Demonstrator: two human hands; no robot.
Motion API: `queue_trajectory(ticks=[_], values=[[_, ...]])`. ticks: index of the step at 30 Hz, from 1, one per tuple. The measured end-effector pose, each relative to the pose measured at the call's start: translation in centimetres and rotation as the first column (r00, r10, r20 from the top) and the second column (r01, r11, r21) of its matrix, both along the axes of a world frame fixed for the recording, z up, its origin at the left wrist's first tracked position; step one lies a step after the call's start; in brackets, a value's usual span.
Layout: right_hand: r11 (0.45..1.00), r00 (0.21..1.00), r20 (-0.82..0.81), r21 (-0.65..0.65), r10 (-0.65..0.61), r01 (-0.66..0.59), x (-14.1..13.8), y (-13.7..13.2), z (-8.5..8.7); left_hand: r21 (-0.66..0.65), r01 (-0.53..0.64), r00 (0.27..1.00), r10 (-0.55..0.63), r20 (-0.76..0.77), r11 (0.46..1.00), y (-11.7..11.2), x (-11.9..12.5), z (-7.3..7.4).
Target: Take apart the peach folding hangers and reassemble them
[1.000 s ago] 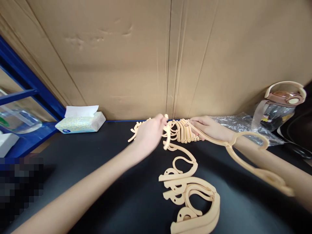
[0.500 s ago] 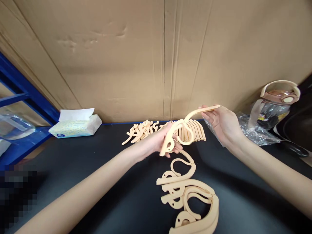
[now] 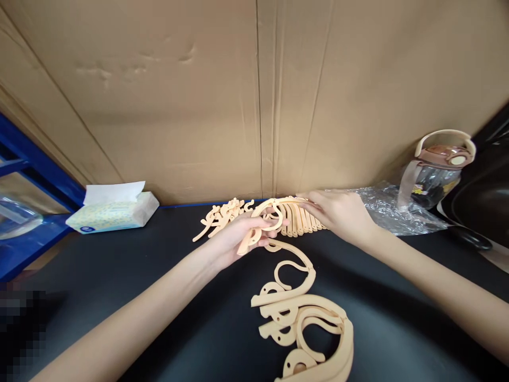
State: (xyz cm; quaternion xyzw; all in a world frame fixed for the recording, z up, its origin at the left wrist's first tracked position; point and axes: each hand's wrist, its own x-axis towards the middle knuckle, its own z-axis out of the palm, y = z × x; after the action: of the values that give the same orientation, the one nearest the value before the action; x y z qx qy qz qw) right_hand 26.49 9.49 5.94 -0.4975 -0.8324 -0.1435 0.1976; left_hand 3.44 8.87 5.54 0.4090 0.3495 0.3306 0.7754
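Note:
A beige plastic folding hanger [image 3: 259, 208] is held over the far part of the black table. My left hand [image 3: 233, 240] is closed around its left arm, near the end with the holed tab. My right hand [image 3: 340, 212] grips the far end of its right arm, its fingertips partly hidden. Below, several similar beige hangers [image 3: 332, 303] lie folded and overlapping. Just behind my hands sits a row of curved beige arm pieces [image 3: 298, 223], partly covered by them. To its left is a loose pile of small beige hook pieces [image 3: 223, 216].
A tissue pack [image 3: 115, 212] rests at the back left beside a blue metal frame [image 3: 47, 185]. Crumpled clear plastic [image 3: 382, 209] and a drink bottle [image 3: 437, 172] with a carrying handle stand at the right. A cardboard wall [image 3: 178, 106] rises behind the table.
Both hands have moved left with the hanger. My right hand has come lower and closer to my left, its fingers now curled over the hanger's right arm. The view has shifted slightly.

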Motion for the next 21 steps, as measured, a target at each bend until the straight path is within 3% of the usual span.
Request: queue_trajectory(ticks=[3, 7, 10, 13, 16, 18, 19, 21], values=[[0.998, 0.980, 0.191, -0.014, 0.057, -0.055, 0.0, -0.2, 0.2, -0.080, 0.127, 0.991, -0.124, 0.043, 0.989, -0.5, 0.2, 0.2], [0.966, 0.948, 0.192, -0.103, 0.252, -0.236, -0.2, -0.7, 0.5, -0.121, 0.320, 0.947, -0.312, 0.079, 0.940, -1.2, 0.4, 0.7], [0.969, 0.948, 0.207, -0.095, 0.242, -0.227, -0.8, -1.3, 0.4, -0.123, 0.383, 0.923, -0.374, 0.092, 0.915, -1.6, 0.5, 1.3], [0.959, 0.967, 0.119, -0.206, 0.224, -0.197, -1.6, -1.8, 0.1, -0.105, 0.352, 0.935, -0.356, -0.011, 0.930, -1.8, 0.8, 1.5], [0.885, 0.959, -0.137, -0.373, 0.247, -0.280, -2.2, -1.2, -0.3, 0.005, 0.272, 0.933, -0.262, -0.246, 0.962, -2.0, 1.3, 0.9], [0.835, 0.953, -0.254, -0.478, 0.166, -0.273, -1.9, 0.0, -0.6, 0.105, 0.219, 0.916, -0.167, -0.364, 0.970, -2.1, 1.4, 0.4], [0.823, 0.961, -0.264, -0.528, 0.077, -0.211, -1.5, 0.8, -0.7, 0.141, 0.196, 0.908, -0.126, -0.399, 0.970, -2.1, 1.4, 0.1], [0.842, 0.972, -0.232, -0.529, -0.028, -0.102, -0.6, 2.7, -1.0, 0.183, 0.160, 0.894, -0.064, -0.443, 0.970, -2.0, 1.3, -0.1]])
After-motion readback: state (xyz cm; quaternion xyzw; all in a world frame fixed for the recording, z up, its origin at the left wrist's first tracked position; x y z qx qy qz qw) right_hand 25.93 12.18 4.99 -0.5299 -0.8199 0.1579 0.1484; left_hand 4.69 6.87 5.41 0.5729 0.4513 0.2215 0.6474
